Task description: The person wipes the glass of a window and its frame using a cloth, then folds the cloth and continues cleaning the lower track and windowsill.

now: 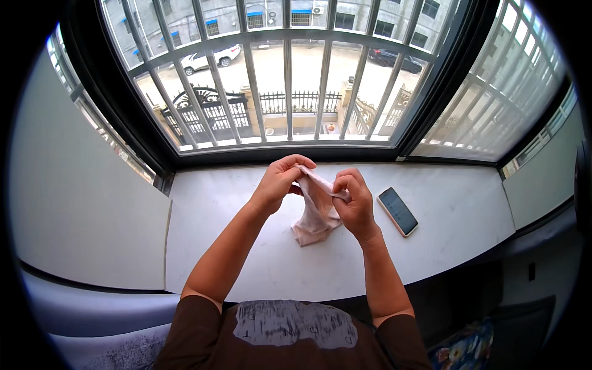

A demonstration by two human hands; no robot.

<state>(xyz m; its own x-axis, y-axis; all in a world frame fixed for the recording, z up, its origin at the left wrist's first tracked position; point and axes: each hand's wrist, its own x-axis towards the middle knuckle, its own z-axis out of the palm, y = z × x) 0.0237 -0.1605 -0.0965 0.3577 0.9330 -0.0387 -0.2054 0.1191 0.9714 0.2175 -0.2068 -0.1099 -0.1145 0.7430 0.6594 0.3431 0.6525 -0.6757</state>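
Observation:
A pale pink cloth (316,215) hangs between my two hands above the white windowsill. My left hand (277,182) pinches its upper left edge between thumb and fingers. At the upper right edge, my right hand (355,201) grips the fabric with curled fingers. The top edge is stretched between the hands, and the lower part droops in folds to the sill. Whether the cloth is a towel or a small garment cannot be told.
On the white windowsill (259,273), right of my right hand, lies a smartphone (398,212) in a light case. Beyond the sill stands a window with metal bars (287,88). White panels border the sill on the left (101,199) and right. Floral fabric (465,347) shows at lower right.

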